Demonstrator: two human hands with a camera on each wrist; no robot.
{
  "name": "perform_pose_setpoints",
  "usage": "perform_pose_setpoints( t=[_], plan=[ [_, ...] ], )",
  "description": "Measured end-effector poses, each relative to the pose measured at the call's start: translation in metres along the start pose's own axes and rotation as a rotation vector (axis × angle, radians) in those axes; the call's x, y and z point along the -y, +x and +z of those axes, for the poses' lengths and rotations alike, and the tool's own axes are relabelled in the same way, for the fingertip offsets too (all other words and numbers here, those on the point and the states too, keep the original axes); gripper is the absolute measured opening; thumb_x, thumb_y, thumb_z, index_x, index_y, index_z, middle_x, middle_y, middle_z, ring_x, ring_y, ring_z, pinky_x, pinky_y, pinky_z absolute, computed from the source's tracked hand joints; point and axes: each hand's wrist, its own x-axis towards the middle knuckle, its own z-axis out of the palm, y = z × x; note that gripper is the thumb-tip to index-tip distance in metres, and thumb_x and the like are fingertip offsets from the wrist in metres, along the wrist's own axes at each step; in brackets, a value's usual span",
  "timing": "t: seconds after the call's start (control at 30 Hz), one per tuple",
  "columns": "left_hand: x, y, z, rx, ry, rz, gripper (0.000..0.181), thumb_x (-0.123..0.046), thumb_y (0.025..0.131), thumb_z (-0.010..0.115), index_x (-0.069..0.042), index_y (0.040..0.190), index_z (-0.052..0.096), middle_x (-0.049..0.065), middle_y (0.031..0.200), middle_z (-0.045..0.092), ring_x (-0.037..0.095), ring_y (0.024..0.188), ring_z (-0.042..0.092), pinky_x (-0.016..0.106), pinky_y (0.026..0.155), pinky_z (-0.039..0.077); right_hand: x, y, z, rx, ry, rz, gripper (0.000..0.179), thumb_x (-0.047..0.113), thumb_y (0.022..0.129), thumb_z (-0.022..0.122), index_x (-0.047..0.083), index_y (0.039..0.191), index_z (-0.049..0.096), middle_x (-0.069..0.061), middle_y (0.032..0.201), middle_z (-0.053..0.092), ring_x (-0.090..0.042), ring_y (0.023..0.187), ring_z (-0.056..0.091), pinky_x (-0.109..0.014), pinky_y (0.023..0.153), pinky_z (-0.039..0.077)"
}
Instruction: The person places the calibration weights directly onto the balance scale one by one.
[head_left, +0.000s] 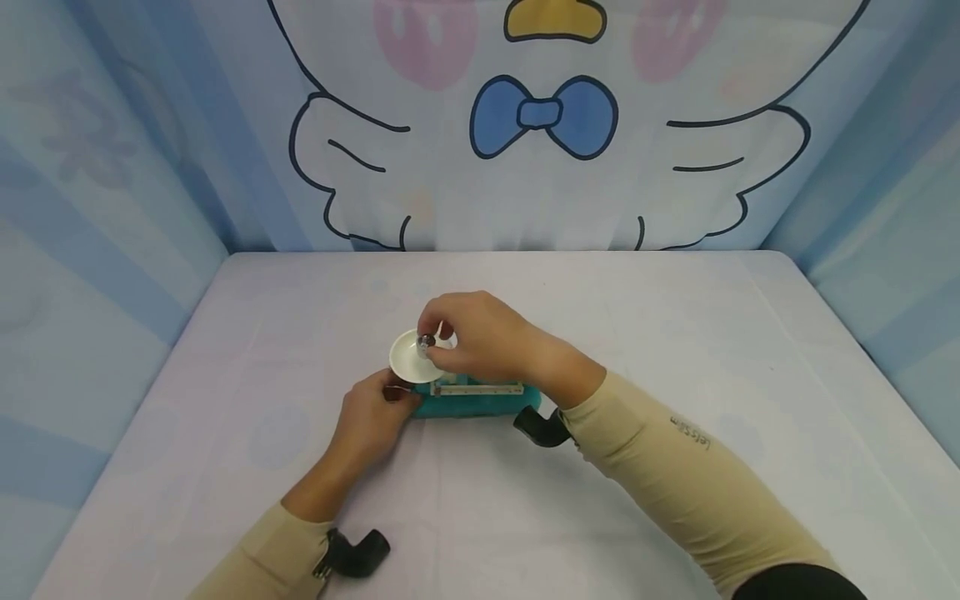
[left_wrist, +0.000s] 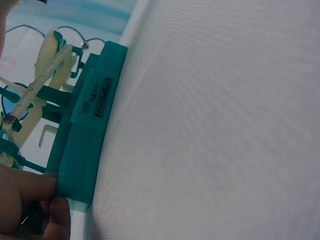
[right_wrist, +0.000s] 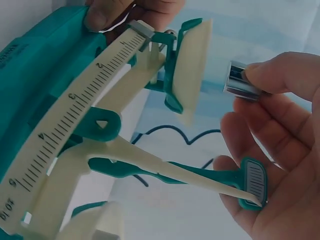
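Observation:
A teal balance scale (head_left: 480, 406) with cream pans and a beam marked with numbers stands on the table. My left hand (head_left: 375, 417) grips the left end of its base, with thumb and fingers at the corner in the left wrist view. Above the left pan (head_left: 407, 360) my right hand (head_left: 487, 333) pinches a shiny metal weight (right_wrist: 240, 82) between thumb and fingers. The weight is apart from the pan in the right wrist view. The other pan (right_wrist: 92, 222) shows at the bottom there, with a grey piece (right_wrist: 106, 235) partly visible in it.
A white cloth covers the table (head_left: 637, 500). Behind it hangs a curtain (head_left: 450, 192) printed with a cartoon figure and a blue bow. Striped blue curtains stand at both sides. Black camera mounts (head_left: 360, 554) stick out from both wrists.

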Motion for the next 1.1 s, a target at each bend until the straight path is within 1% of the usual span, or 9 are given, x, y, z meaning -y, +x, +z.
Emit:
perform_pose_setpoints(
  t=[0.13, 0.23, 0.37, 0.53, 0.77, 0.87, 0.97, 1.1],
  plan=[
    [0.0003, -0.0009, -0.0003, 0.000, -0.008, 0.000, 0.027, -0.009, 0.091, 0.067, 0.003, 0.116, 0.067, 0.014, 0.110, 0.070, 0.033, 0.107, 0.065, 0.048, 0.091, 0.052, -0.0011, 0.0014, 0.0037, 0.004, -0.012, -0.009, 0.020, 0.014, 0.093, 0.068, 0.006, 0.111, 0.069, -0.003, 0.107, 0.069, -0.021, 0.099, 0.063, -0.026, 0.084, 0.051],
    [0.0011, -0.0016, -0.0008, 0.002, -0.015, 0.000, 0.027, -0.009, 0.092, 0.067, 0.003, 0.116, 0.067, 0.013, 0.110, 0.070, 0.033, 0.107, 0.065, 0.048, 0.091, 0.053, -0.0012, 0.0032, 0.0059, 0.013, -0.014, 0.001, 0.019, 0.013, 0.093, 0.068, 0.006, 0.110, 0.070, -0.002, 0.107, 0.070, -0.023, 0.100, 0.064, -0.026, 0.085, 0.050],
    [0.0016, -0.0018, -0.0010, 0.003, -0.022, 0.005, 0.026, -0.009, 0.092, 0.066, 0.002, 0.115, 0.067, 0.013, 0.109, 0.070, 0.032, 0.106, 0.066, 0.047, 0.091, 0.053, 0.0010, 0.0049, 0.0062, 0.021, -0.026, 0.034, 0.018, 0.014, 0.092, 0.067, 0.007, 0.109, 0.070, 0.000, 0.106, 0.070, -0.022, 0.099, 0.063, -0.026, 0.082, 0.050],
    [0.0006, -0.0014, -0.0008, 0.002, -0.023, 0.011, 0.025, -0.009, 0.092, 0.067, 0.002, 0.114, 0.068, 0.012, 0.108, 0.070, 0.031, 0.105, 0.066, 0.047, 0.090, 0.053, 0.0046, 0.0056, 0.0051, 0.031, -0.064, 0.074, 0.017, 0.016, 0.093, 0.066, 0.009, 0.109, 0.071, 0.000, 0.105, 0.070, -0.017, 0.094, 0.060, -0.026, 0.078, 0.049],
    [-0.0004, -0.0009, -0.0011, 0.002, -0.019, 0.010, 0.024, -0.009, 0.091, 0.067, 0.002, 0.112, 0.068, 0.012, 0.107, 0.071, 0.031, 0.105, 0.066, 0.047, 0.091, 0.053, 0.0058, 0.0070, 0.0062, 0.048, -0.081, 0.094, 0.018, 0.017, 0.094, 0.066, 0.010, 0.110, 0.070, 0.000, 0.107, 0.070, -0.017, 0.096, 0.061, -0.027, 0.078, 0.050],
    [-0.0002, -0.0007, -0.0009, 0.002, -0.017, 0.010, 0.024, -0.009, 0.091, 0.067, 0.002, 0.113, 0.068, 0.012, 0.107, 0.071, 0.031, 0.105, 0.066, 0.047, 0.091, 0.053, 0.0066, 0.0066, 0.0061, 0.055, -0.084, 0.096, 0.019, 0.018, 0.095, 0.066, 0.010, 0.111, 0.070, 0.000, 0.109, 0.071, -0.018, 0.099, 0.061, -0.029, 0.080, 0.050],
    [0.0001, -0.0006, -0.0005, 0.000, -0.015, 0.007, 0.025, -0.009, 0.091, 0.067, 0.002, 0.114, 0.068, 0.013, 0.107, 0.071, 0.032, 0.105, 0.066, 0.048, 0.091, 0.053, 0.0071, 0.0058, 0.0050, 0.067, -0.082, 0.097, 0.023, 0.021, 0.096, 0.066, 0.010, 0.116, 0.069, -0.001, 0.115, 0.069, -0.018, 0.105, 0.060, -0.031, 0.087, 0.050],
    [0.0008, -0.0008, -0.0002, -0.004, -0.014, 0.003, 0.027, -0.009, 0.091, 0.067, 0.003, 0.115, 0.067, 0.014, 0.108, 0.070, 0.032, 0.105, 0.066, 0.048, 0.091, 0.052, 0.0069, 0.0039, 0.0019, 0.061, -0.049, 0.089, 0.032, 0.025, 0.096, 0.067, 0.008, 0.123, 0.067, -0.004, 0.122, 0.066, -0.020, 0.109, 0.059, -0.033, 0.093, 0.049]
  ],
)
